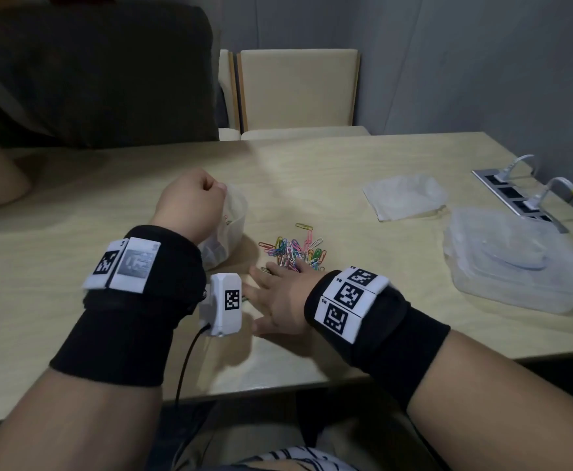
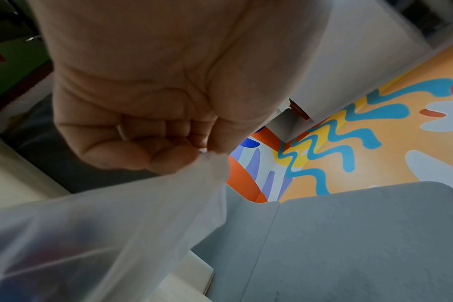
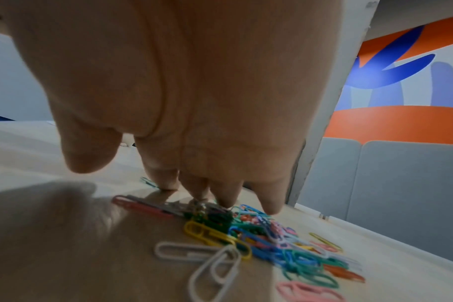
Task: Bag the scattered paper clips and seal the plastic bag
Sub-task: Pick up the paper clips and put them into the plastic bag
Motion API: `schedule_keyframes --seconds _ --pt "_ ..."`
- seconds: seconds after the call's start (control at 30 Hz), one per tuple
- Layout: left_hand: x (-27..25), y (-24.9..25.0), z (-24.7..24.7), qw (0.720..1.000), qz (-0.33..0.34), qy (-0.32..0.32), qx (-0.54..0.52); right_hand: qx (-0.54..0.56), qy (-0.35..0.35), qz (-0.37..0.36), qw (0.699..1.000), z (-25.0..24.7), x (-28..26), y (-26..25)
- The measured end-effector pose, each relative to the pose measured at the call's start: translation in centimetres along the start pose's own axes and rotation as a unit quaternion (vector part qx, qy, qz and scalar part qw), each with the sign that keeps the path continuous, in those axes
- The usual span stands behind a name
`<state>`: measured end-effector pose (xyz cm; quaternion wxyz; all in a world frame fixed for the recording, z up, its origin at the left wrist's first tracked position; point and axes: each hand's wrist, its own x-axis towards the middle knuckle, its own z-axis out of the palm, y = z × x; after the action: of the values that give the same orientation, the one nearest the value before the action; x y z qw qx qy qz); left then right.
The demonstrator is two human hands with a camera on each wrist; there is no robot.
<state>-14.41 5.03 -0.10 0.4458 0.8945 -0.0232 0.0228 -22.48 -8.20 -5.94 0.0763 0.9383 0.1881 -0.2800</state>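
Coloured paper clips beside held-open bag

An office meeting room: pale table with inset power sockets, padded chairs, mural wall.

We see a pale wooden table, and near its right edge sits a stack of clear plastic containers. Just beyond them, toward the far right corner, a crumpled clear sheet lies flat. Along the right edge runs a power strip with two plugs in it. Past the far edge stands a cream chair.
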Motion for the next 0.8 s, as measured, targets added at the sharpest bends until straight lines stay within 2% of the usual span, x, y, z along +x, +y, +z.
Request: schedule_keyframes --seconds 0.13,0.23,0.43,0.53,0.73,0.8 --pt "-0.2 0.0 -0.1 1.0 -0.002 0.004 0.001 -0.007 -0.017 0.038 0.999 0.2 -0.1 0.9" --pt "-0.2 0.0 -0.1 1.0 -0.002 0.002 0.001 -0.006 -0.004 0.059 0.998 0.2 -0.5 1.4" --pt "-0.4 0.0 0.4 1.0 0.002 -0.012 0.007 0.102 0.116 0.115 0.981 0.2 -0.6 2.6" --pt "-0.5 0.1 0.7 1.0 0.003 -0.019 0.008 0.105 0.171 0.108 0.974 0.2 -0.5 3.4" --pt "-1.0 0.4 1.5 0.999 0.019 -0.029 0.004 0.104 0.216 0.105 0.965 -0.3 0.3 4.7" --pt "-1.0 0.5 1.7 0.999 0.02 -0.035 0.0 0.082 0.212 0.113 0.967 -0.6 0.3 5.1"
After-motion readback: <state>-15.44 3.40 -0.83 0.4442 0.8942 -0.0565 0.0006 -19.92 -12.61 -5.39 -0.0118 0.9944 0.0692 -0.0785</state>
